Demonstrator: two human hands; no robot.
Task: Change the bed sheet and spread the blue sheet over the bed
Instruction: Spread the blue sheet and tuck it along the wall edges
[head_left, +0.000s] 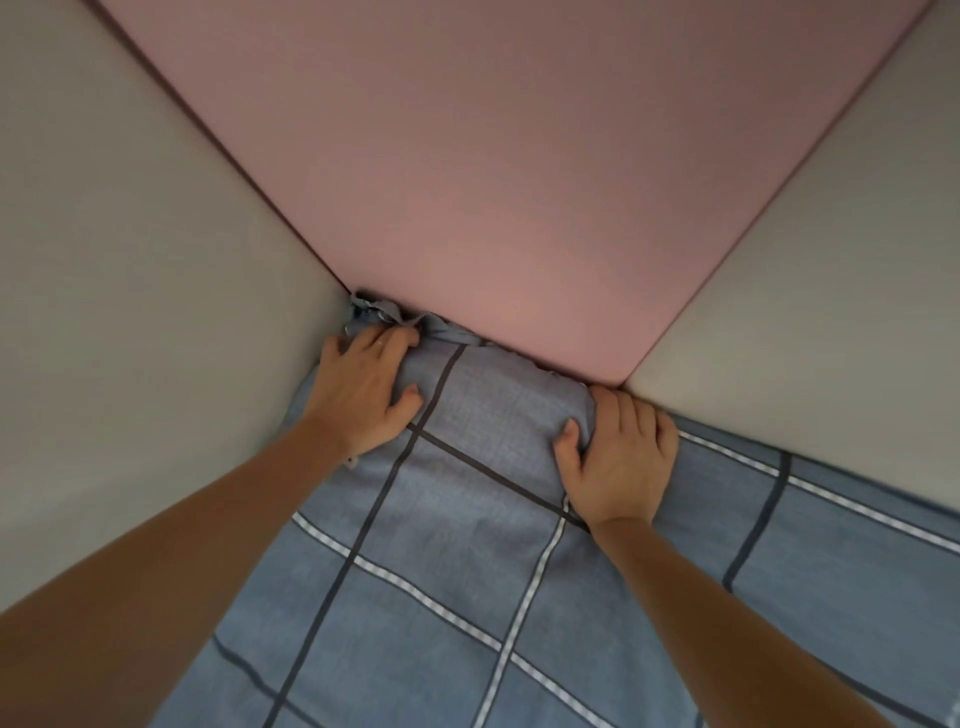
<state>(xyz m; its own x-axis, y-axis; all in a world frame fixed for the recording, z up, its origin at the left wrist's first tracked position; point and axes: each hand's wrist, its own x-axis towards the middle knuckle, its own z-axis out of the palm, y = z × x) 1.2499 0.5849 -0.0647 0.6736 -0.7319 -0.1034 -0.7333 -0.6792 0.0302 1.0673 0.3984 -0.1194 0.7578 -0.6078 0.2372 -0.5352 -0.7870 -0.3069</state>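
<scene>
Blue sheet (467, 571) pressed by left hand (363, 395), gripped by right hand (618, 457)

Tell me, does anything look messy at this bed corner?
Yes: the blue sheet is bunched into a crumpled wad beside the left hand, at the corner against the pink panel, instead of lying flat.

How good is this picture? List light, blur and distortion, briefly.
Head view: soft, even light, no glare. Head view: wide-angle bending splays the edges of the pink panel outward. Head view: forearms dark at the bottom corners; mild blur, yet checks on the blue sheet read clearly around the left hand and right hand.
</scene>
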